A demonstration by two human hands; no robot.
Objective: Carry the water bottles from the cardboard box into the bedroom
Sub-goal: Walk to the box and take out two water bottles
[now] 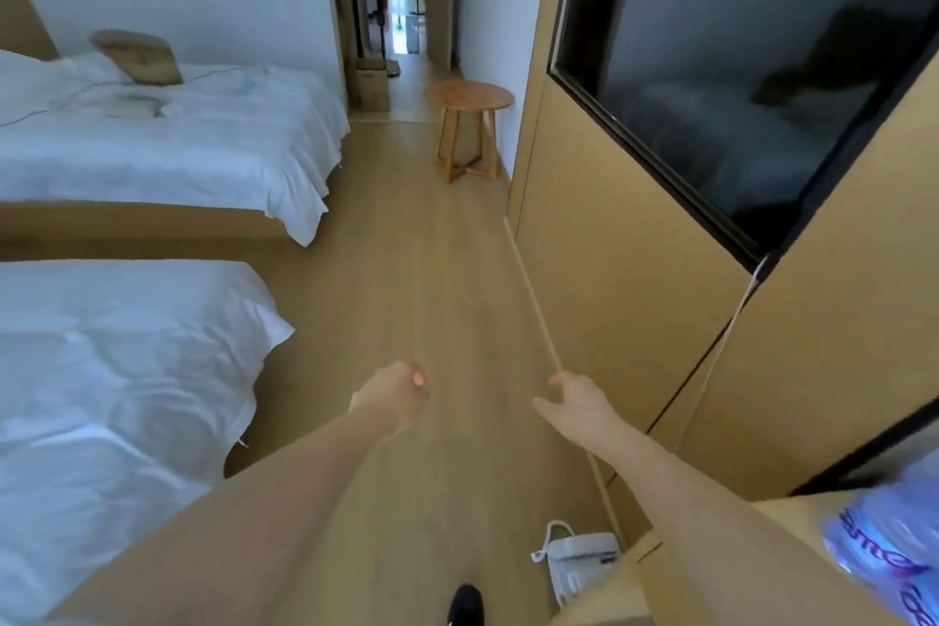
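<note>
Both hands empty over the pale wooden floor [432,269], left hand [394,397] loosely fisted, right hand [576,399] slack with narrow grip, nearer the blurred clear plastic water bottles [884,539] low right, long axis unreadable, doorway [401,15] far ahead.

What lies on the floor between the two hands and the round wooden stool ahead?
In the head view, only bare wooden floor runs from the left hand and right hand to the stool; nothing lies on that stretch.
</note>
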